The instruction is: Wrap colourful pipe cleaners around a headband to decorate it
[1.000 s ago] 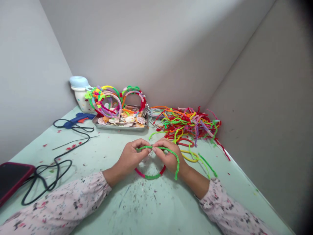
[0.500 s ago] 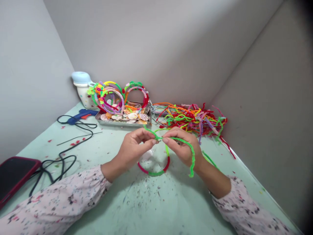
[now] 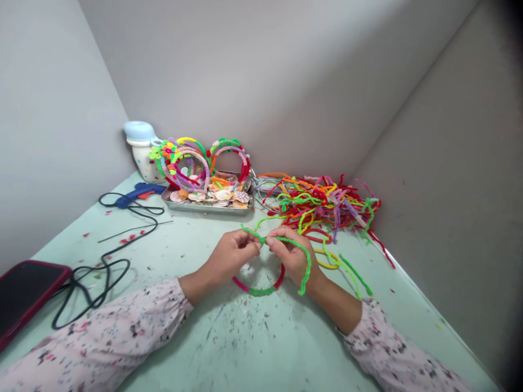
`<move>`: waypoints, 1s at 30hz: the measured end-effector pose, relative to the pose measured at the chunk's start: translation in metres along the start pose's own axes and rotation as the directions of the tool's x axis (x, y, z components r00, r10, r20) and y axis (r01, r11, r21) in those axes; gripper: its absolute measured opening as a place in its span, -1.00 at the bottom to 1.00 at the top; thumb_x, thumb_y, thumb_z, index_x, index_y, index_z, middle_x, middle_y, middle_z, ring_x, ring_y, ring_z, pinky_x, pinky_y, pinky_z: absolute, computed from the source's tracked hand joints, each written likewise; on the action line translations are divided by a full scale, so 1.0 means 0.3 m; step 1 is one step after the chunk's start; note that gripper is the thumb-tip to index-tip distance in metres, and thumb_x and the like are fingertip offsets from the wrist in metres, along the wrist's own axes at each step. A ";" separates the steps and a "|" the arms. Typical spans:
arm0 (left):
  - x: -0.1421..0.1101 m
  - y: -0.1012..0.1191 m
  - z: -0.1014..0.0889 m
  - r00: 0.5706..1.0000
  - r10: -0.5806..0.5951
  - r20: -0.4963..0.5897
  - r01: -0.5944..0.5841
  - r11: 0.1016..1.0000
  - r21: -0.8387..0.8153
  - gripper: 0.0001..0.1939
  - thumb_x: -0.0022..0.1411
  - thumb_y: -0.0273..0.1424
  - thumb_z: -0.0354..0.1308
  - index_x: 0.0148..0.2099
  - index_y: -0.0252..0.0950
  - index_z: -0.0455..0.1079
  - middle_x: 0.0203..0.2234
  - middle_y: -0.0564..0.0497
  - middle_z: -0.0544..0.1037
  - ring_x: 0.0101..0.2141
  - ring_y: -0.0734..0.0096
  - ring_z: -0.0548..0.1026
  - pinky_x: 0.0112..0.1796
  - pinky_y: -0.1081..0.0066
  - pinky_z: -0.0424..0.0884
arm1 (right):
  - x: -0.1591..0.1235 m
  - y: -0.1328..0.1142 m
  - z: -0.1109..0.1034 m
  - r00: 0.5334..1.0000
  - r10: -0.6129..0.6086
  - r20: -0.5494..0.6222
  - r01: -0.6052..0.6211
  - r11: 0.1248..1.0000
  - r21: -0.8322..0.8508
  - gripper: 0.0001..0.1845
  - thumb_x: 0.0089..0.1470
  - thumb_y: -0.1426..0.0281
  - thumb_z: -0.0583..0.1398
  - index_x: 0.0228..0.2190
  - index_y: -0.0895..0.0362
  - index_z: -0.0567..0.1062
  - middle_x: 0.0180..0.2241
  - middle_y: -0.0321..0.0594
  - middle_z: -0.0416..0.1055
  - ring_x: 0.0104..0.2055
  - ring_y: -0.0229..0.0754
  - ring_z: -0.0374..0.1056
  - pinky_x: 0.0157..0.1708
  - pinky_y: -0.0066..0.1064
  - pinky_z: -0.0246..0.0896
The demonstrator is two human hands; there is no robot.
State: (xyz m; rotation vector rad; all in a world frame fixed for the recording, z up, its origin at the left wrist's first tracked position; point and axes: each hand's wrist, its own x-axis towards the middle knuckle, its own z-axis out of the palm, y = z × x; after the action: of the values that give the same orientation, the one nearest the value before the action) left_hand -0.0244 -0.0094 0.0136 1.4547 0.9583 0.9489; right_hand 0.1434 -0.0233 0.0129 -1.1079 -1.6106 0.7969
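A bright green pipe cleaner [image 3: 304,260] runs between my two hands, its long end curving down over the back of the right one. My left hand [image 3: 233,256] pinches it near the short end, which sticks up to the left. Close beside, my right hand [image 3: 296,255] pinches the same pipe cleaner between thumb and index finger. Just below hangs or lies a ring [image 3: 262,292] wrapped in magenta, green and red fuzzy sections. Its upper part is hidden behind my hands, so I cannot tell whether they also hold it.
A metal tray [image 3: 208,208] of seashells stands at the back, with colourful wrapped hoops [image 3: 192,169] on it. Right of it lies a heap of pipe cleaners [image 3: 327,198]. Leftward are a cup [image 3: 145,155], a blue glue gun [image 3: 137,193], a black cord [image 3: 110,253] and a phone [image 3: 30,294].
Both hands have come slightly lower and closer together, the right one shifting left. More loose pipe cleaners now show to the right of my right hand.
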 end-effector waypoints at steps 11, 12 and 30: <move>-0.006 0.001 -0.009 0.982 -0.020 0.186 0.038 0.995 -0.093 -0.93 0.00 -0.46 0.00 -0.50 -0.33 0.26 -0.62 0.11 0.24 -0.55 0.54 0.20 -0.47 0.48 0.14 | 0.001 0.002 0.002 0.993 0.085 0.087 -0.097 0.985 0.144 -0.85 0.04 0.27 0.20 -0.45 0.10 0.45 -0.58 -0.35 0.33 -0.52 -0.30 0.23 -0.49 -0.48 0.15; -0.006 0.002 -0.008 0.982 -0.018 0.186 0.037 0.994 -0.100 -0.93 0.02 -0.46 0.00 -0.47 -0.34 0.27 -0.60 0.10 0.25 -0.54 0.54 0.21 -0.47 0.49 0.15 | 0.002 0.004 0.002 0.994 0.084 0.074 -0.094 0.986 0.138 -0.85 0.03 0.27 0.20 -0.45 0.10 0.45 -0.58 -0.36 0.33 -0.52 -0.30 0.23 -0.49 -0.48 0.15; -0.026 0.014 0.009 0.958 0.262 -0.117 -0.204 0.909 0.362 -0.82 0.17 -0.32 0.11 -0.23 -0.33 0.39 -0.45 0.04 0.46 -0.44 0.50 0.37 -0.38 0.49 0.31 | -0.011 -0.004 0.010 0.985 -0.169 -0.027 0.160 0.967 -0.196 -0.91 0.09 0.37 0.15 -0.42 0.11 0.43 -0.44 -0.26 0.37 -0.34 -0.21 0.30 -0.30 -0.38 0.19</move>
State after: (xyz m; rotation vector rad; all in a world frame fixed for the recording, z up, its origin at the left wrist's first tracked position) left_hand -0.0243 -0.0179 0.0172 1.8438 1.1312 1.1278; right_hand 0.1406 -0.0268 0.0118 -1.1012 -1.7456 0.5123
